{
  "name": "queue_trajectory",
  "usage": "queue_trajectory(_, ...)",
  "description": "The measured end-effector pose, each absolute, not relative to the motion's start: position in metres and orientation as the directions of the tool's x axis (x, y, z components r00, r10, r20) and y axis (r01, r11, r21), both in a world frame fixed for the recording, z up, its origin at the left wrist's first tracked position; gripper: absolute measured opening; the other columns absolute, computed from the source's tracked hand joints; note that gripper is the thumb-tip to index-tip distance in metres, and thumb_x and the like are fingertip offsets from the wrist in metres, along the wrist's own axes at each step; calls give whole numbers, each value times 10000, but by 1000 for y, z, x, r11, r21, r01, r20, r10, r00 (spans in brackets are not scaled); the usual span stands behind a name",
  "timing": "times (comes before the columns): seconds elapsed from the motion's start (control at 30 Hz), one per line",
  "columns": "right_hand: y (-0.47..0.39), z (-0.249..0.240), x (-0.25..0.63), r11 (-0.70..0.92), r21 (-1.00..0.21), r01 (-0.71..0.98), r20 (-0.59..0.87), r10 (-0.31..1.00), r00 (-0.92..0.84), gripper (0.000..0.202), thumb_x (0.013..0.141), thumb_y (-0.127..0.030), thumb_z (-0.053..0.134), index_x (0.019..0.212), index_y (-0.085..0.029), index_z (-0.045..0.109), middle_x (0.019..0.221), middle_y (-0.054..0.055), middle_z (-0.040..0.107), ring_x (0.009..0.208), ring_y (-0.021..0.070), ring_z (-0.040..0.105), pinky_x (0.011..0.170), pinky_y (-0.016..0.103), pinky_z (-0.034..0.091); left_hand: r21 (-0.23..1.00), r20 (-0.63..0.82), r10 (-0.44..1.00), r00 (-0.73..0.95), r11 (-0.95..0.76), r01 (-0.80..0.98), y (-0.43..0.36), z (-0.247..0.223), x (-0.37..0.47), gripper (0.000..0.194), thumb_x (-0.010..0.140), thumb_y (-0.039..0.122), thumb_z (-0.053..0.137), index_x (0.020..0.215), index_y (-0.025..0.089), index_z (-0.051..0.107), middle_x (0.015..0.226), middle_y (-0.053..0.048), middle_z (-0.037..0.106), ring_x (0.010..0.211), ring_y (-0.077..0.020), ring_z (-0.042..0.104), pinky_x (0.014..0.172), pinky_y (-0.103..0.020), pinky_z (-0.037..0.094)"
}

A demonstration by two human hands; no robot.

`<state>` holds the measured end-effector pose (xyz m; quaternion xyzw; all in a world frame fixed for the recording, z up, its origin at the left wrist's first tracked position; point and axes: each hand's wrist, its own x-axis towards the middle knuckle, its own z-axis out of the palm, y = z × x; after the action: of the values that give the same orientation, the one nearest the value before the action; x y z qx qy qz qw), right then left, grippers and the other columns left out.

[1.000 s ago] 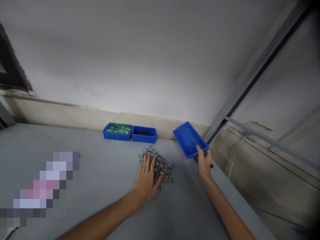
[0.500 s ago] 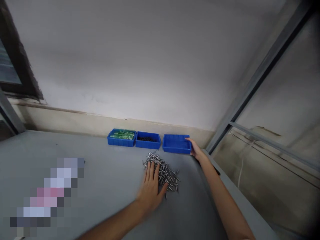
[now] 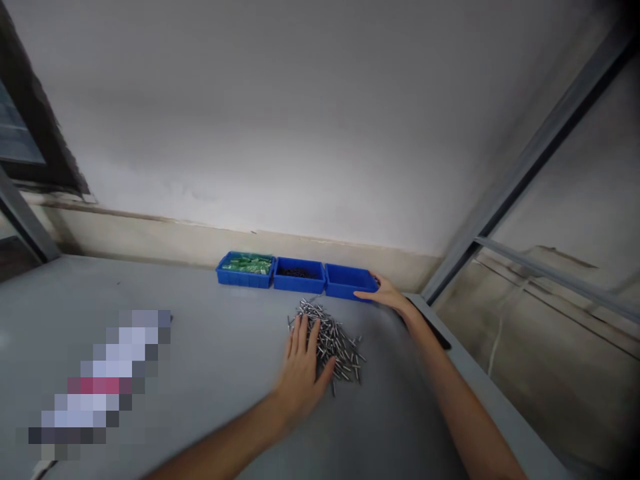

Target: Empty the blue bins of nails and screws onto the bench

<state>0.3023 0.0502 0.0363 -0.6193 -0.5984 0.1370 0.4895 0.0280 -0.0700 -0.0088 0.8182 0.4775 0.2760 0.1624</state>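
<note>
My left hand point(image 3: 303, 367) lies with fingers stretched out on the left side of a pile of short silvery metal pins point(image 3: 343, 347). Part of the pile is hidden beneath its fingers. At the right end of a blue plastic bin point(image 3: 345, 291), my right hand point(image 3: 384, 292) grips the bin, thumb along the front wall and fingers around the back corner. Only bare blue plastic shows inside this bin. Touching or nearly touching its left side is a second blue bin point(image 3: 299, 285) with small dark parts point(image 3: 297, 273) in it.
A third blue bin point(image 3: 243, 280), holding green packets point(image 3: 247, 263), ends the row at the left, near the wall point(image 3: 250, 167). A pixelated long object point(image 3: 107, 373) lies on the left of the grey table point(image 3: 200, 347). Behind my right forearm lies something flat and black point(image 3: 433, 325).
The right bin has slid left against the middle bin, closing the gap. My right thumb has moved from the bin's rim to its front wall. My left hand stays on the pins.
</note>
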Motion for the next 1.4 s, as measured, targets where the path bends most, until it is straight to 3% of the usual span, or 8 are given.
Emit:
queue_trajectory(0.07,52,37,300,215,-714,666,406,902,144,610,363,-262,857,949,-197,702,987,68,681,934,246,616,889,443,457,513,337,877,343,-476,714,-62,-7,23,607,920,465,348,1412,121,254,1501,-159,179,1381,-306,107,1084,-528,245)
queue_trajectory(0.13,53,36,297,244,-650,720,414,908,66,437,434,-224,837,857,-220,724,1034,64,661,1019,257,580,959,449,396,488,359,881,308,-458,743,-51,-6,16,585,920,452,358,1402,132,272,1494,-161,207,1379,-306,134,1081,-530,243)
queue_trajectory(0.23,55,33,292,267,-566,780,434,901,6,152,574,-159,758,706,-225,724,1032,52,647,1022,247,576,967,443,380,474,353,891,285,-434,766,-34,-7,4,552,927,429,346,1377,112,311,1475,-175,255,1379,-305,130,1084,-533,217)
queue_trajectory(0.3,56,31,290,274,-520,809,449,894,-14,112,624,-139,719,695,-226,720,1010,50,647,994,240,585,942,434,399,468,341,894,291,-430,772,-26,-11,-1,545,931,427,337,1351,80,353,1445,-195,313,1372,-308,162,1088,-524,212)
queue_trajectory(0.7,53,29,285,306,-334,892,540,838,-86,201,690,-185,677,887,-216,706,948,65,674,921,243,613,858,421,456,439,319,813,488,-582,684,-33,-15,3,587,922,470,331,1342,63,375,1386,-186,410,1325,-260,315,1084,-459,278)
queue_trajectory(0.9,50,43,280,318,-309,896,553,827,-102,292,678,-257,698,962,-186,697,984,96,665,931,267,603,869,444,446,469,306,783,542,-619,630,-39,-9,4,522,930,436,339,1368,153,347,1401,-125,411,1320,-220,337,1089,-459,257)
queue_trajectory(1.1,40,57,235,439,-282,853,554,800,-229,167,777,-234,606,908,-223,709,979,59,681,956,223,605,903,404,432,502,333,807,487,-590,633,-42,-5,6,457,935,402,349,1291,129,438,1352,-149,474,1295,-247,375,1076,-476,272)
queue_trajectory(1.4,57,80,179,538,-236,809,462,795,-394,322,772,-217,631,1092,-252,648,1096,47,678,1024,213,612,921,373,437,628,415,856,308,-515,584,-44,14,2,267,937,307,363,1115,194,527,1136,-64,583,1078,-219,516,991,-426,353)
